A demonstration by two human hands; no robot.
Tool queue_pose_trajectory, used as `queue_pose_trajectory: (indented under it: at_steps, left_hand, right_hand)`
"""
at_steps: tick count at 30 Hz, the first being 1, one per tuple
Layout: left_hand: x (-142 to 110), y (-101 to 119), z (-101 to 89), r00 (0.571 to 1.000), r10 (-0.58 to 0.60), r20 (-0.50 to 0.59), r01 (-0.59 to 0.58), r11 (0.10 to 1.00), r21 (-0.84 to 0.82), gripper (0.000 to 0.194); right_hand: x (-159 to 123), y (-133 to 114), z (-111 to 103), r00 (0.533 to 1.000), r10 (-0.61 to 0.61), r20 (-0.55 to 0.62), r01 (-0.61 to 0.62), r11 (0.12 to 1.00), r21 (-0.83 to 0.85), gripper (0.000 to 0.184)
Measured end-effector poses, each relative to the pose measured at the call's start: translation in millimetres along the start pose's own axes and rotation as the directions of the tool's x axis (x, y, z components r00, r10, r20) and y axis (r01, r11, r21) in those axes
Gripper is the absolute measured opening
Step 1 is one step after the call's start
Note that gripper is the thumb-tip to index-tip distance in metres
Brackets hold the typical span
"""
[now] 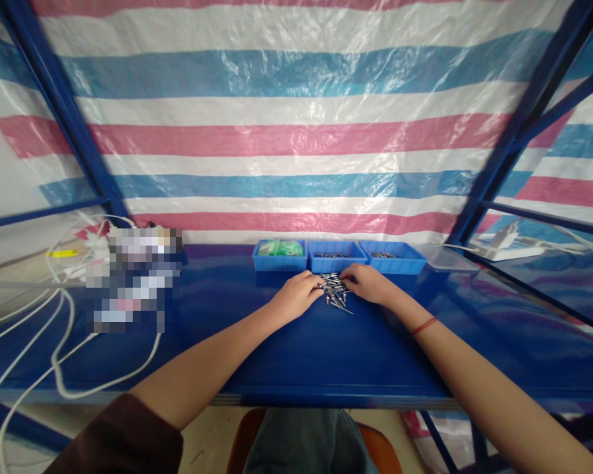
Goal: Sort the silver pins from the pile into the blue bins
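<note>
A loose pile of silvery pop rivets (333,289) with long thin pins lies on the blue table, between my two hands. My left hand (299,291) is at the pile's left side, its thumb and fingers drawn together on rivets at the edge. From the right, my right hand (364,282) reaches in with curled fingers, pinching at rivets on the pile's upper right. The exact pieces between the fingertips are partly hidden. Just behind the hands stands a blue bin (337,257) with more thin metal pieces inside.
A left bin (279,262) holds green and clear plastic bags; a right bin (395,263) holds small metal pieces. Beside it lies a clear plastic lid or tray (452,259). White cables (62,342) loop over the table's left side. A white power strip (507,247) sits far right.
</note>
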State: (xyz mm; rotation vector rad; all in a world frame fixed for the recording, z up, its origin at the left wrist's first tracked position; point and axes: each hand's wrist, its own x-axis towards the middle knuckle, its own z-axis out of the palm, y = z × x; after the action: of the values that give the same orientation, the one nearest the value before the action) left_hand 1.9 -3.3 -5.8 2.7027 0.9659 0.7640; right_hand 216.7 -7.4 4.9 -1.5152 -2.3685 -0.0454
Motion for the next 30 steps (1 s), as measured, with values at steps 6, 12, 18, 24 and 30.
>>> queue_pose_trajectory:
  at_steps: [6,12,18,24,30]
  left_hand:
    - [-1.2,-0.7,-1.3,0.997,-0.059,-0.041,0.055,0.994,-0.091,0.023]
    - [0.6,1.5,-1.3,0.987,-0.041,-0.154,0.017,0.989,-0.148,0.023]
    - [2.1,7.3,0.3,0.978,-0.129,-0.164,0.073,0.947,-0.312,0.022]
    - [2.1,12.1,-1.5,0.978,-0.125,-0.165,0.066,0.943,-0.325,0.023]
    - [2.4,12.7,-2.4,0.983,-0.096,-0.158,0.042,0.947,-0.319,0.026]
  right_hand:
    - [-0.5,-0.1,-0.7,0.998,0.058,-0.021,-0.057,0.998,0.022,0.016]
    - [-2.3,-14.5,-9.2,0.985,0.065,-0.159,-0.018,0.96,0.281,0.014]
    - [-1.0,-44.3,-13.2,0.985,0.024,-0.169,0.094,0.751,0.653,0.023]
    - [0.2,-55.5,-9.9,0.979,0.08,-0.188,0.088,0.663,0.744,0.027]
    - [-1.0,-56.5,-11.9,0.971,0.126,-0.205,0.086,0.615,0.784,0.027]
